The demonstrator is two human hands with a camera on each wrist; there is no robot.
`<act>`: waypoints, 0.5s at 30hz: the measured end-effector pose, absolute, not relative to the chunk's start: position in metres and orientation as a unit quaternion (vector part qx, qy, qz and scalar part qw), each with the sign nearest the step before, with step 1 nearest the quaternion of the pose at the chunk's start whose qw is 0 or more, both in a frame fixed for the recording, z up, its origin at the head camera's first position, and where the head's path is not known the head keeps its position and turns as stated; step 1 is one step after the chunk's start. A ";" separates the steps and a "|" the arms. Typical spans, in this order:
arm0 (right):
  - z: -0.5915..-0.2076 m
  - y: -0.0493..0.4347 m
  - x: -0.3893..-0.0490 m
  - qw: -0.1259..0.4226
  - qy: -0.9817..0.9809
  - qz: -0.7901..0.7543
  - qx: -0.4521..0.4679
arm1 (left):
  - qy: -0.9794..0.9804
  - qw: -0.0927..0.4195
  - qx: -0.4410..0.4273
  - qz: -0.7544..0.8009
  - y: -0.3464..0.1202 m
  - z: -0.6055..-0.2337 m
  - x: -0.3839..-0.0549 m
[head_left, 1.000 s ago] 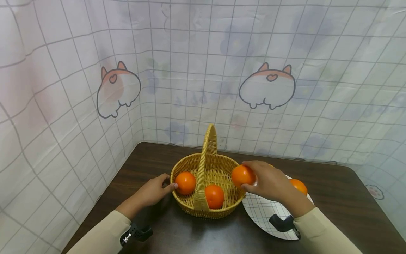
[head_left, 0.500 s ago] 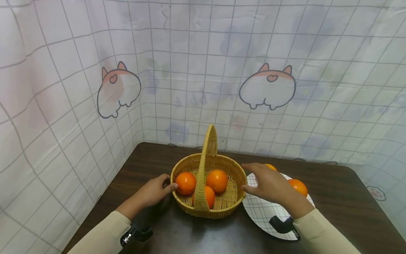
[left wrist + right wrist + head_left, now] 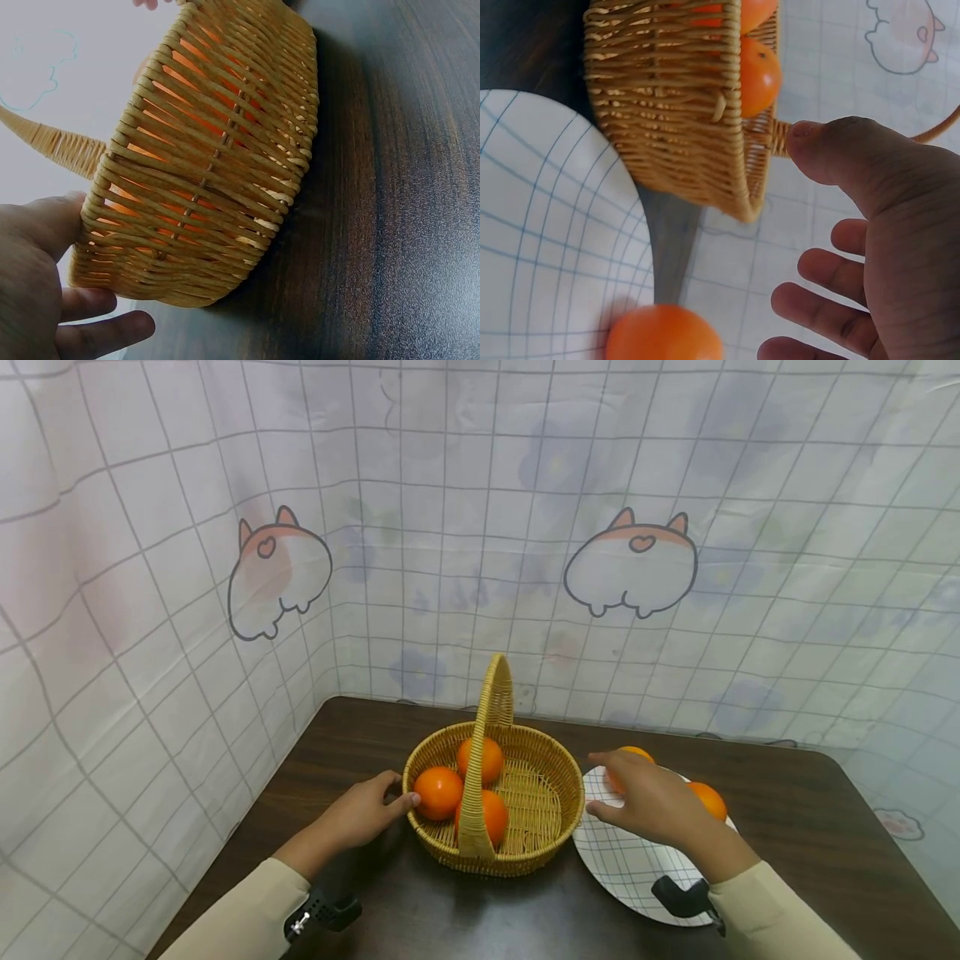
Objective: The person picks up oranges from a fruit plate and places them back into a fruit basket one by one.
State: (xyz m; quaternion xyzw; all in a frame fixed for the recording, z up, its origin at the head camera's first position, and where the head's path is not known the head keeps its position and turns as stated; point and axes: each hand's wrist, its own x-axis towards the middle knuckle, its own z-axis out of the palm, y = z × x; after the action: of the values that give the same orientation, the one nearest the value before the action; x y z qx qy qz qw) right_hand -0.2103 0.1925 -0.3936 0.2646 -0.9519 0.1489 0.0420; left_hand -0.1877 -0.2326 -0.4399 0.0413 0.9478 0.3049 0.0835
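Observation:
A wicker basket (image 3: 542, 806) with a tall arched handle stands on the table. My left hand (image 3: 363, 810) grips its left rim, thumb over the edge and fingers outside, as the left wrist view also shows. Inside, on the left, lie three oranges: one beside my thumb (image 3: 438, 792), one at the back (image 3: 494, 762) and one at the front (image 3: 497, 818), the last two partly behind the handle. My right hand (image 3: 652, 797) is above the white checked plate (image 3: 630, 872), fingers apart and holding nothing. Two oranges show there, one behind the hand (image 3: 636, 752) and one to its right (image 3: 709, 800).
The dark wooden table (image 3: 420, 914) runs back to a patterned cloth (image 3: 450, 543) that hangs behind and at the left. The plate lies close against the basket's right side. The basket handle (image 3: 495, 693) rises well above the rim.
My right hand has let go of an orange in the basket and moved right, over the plate. That orange has rolled to the back left; the front orange has shifted left. The left hand stays put.

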 end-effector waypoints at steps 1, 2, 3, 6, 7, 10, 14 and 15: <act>-0.394 0.194 -0.210 0.041 -0.952 0.149 0.264 | 0.948 0.084 0.041 0.305 -0.233 -0.440 -0.188; -0.395 0.196 -0.210 0.042 -0.952 0.148 0.264 | 0.948 0.085 0.041 0.305 -0.233 -0.440 -0.188; -0.396 0.198 -0.210 0.042 -0.952 0.146 0.264 | 0.948 0.085 0.041 0.305 -0.233 -0.440 -0.187; -0.398 0.204 -0.210 0.042 -0.953 0.144 0.263 | 0.948 0.085 0.042 0.305 -0.232 -0.439 -0.187; -0.399 0.206 -0.210 0.043 -0.954 0.142 0.262 | 0.948 0.085 0.042 0.305 -0.232 -0.440 -0.187; -0.401 0.211 -0.210 0.045 -0.955 0.144 0.257 | 0.948 0.085 0.042 0.305 -0.232 -0.439 -0.187; -0.403 0.218 -0.209 0.046 -0.956 0.145 0.252 | 0.947 0.085 0.041 0.306 -0.231 -0.438 -0.186; -0.403 0.219 -0.209 0.044 -0.956 0.145 0.251 | 0.947 0.085 0.040 0.306 -0.231 -0.438 -0.186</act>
State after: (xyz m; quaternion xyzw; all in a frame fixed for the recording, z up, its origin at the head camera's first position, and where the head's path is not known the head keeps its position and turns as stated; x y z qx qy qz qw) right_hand -0.2085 0.2194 -0.4031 0.2506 -0.9561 0.1453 0.0444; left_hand -0.1861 -0.2305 -0.4383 0.0403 0.9474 0.3059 0.0851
